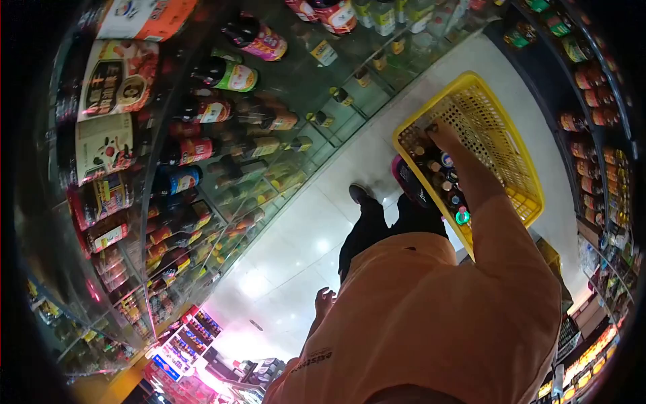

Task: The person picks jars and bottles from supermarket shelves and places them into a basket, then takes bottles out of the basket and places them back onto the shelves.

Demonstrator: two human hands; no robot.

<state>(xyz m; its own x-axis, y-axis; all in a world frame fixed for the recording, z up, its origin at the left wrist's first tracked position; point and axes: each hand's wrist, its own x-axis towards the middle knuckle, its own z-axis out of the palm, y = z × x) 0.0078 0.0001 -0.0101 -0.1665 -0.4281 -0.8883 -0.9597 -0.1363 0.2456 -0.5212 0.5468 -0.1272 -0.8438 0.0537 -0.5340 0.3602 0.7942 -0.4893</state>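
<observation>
My right hand reaches down into a yellow plastic basket with perforated walls. Its fingers are closed at the top of a dark bottle, which the hand partly covers. Along the near side of the basket stand several bottles, seen from above; one has a green cap and another a pale, bluish cap. At my left side hangs my left hand, holding nothing, its fingers loosely bent and apart.
Glass shelves on the left carry many bottles and boxed goods. More bottled and jarred goods line a shelf on the right. Pale floor tiles run between them. A dark pink-edged object touches the basket's side.
</observation>
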